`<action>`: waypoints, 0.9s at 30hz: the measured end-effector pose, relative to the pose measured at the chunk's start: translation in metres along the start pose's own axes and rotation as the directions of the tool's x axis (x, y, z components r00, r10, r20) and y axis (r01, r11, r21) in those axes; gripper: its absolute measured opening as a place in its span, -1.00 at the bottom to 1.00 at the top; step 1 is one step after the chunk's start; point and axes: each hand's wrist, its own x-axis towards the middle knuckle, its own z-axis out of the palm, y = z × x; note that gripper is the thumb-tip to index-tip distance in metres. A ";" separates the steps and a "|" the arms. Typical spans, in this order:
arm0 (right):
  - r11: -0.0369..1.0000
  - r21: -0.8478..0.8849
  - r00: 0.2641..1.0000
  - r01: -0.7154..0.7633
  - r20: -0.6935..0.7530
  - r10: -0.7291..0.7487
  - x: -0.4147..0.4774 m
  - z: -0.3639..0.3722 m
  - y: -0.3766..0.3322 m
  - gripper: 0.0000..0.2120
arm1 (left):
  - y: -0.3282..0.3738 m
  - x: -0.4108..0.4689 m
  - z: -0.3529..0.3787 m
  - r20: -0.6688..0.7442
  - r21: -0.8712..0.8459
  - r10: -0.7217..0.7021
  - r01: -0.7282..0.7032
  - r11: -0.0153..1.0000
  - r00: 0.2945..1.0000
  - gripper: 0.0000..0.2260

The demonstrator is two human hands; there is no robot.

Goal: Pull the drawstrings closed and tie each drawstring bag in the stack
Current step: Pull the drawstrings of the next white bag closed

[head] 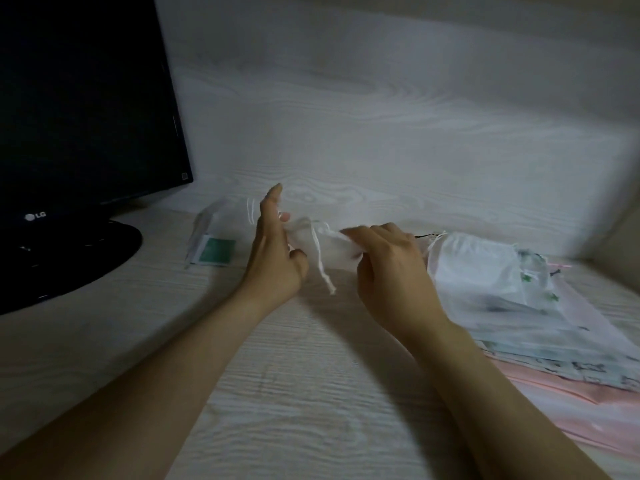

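Both forearms reach in from the lower corners and converge over the pale wood-grain bench (277, 393), with the hands raised a little above it. Between them is a small white drawstring bag (329, 242), held off the bench and stretched sideways from one hand to the other. The left hand (277, 251) stands on edge with its back toward the camera, its index finger pointing up and away. A lower fingertip and the bent thumb close on the bag's gathered left end. The right hand (388, 268) is turned knuckles up, its fingers curled and pinching the bag's right end. A white drawstring (320, 265) drops from the gathered neck and dangles loose between the two hands, its frayed tip clear of both. Motion blur hides whether it is knotted

Just beside the right hand, on its right, lies the stack of drawstring bags (491, 278). A sheer white one is on top, patterned ones lie under it, and a pink bag (561, 407) at the bottom spreads toward the right edge. Behind the left hand another sheer white bag (232, 213) lies flat on the bench, and next to it is a clear packet with a green label (218, 251). A dark LG monitor (86, 105) stands at the far left on its round base (69, 261)
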 end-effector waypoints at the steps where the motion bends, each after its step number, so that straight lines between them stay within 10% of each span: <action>1: 0.999 -0.048 1.000 -0.005 -0.007 0.005 0.000 0.002 0.002 -0.53 | 0.003 -0.001 -0.002 -0.011 0.007 0.018 -0.017 1.000 1.000 -0.32; 8: 0.958 -0.146 0.949 -0.246 0.166 0.269 -0.009 0.017 0.020 -0.76 | 0.005 -0.001 -0.002 -0.003 0.287 0.239 -0.228 0.930 0.971 -0.85; 15: 0.899 0.080 0.880 -0.430 0.259 0.398 -0.009 0.015 0.020 -0.29 | -0.003 -0.002 -0.007 0.068 0.424 0.239 -0.244 0.872 0.969 -0.89; 27: 0.888 0.119 0.896 -0.444 0.086 0.436 -0.009 0.004 0.022 -0.78 | -0.008 -0.002 -0.007 0.070 0.401 0.136 -0.152 0.903 0.988 -0.87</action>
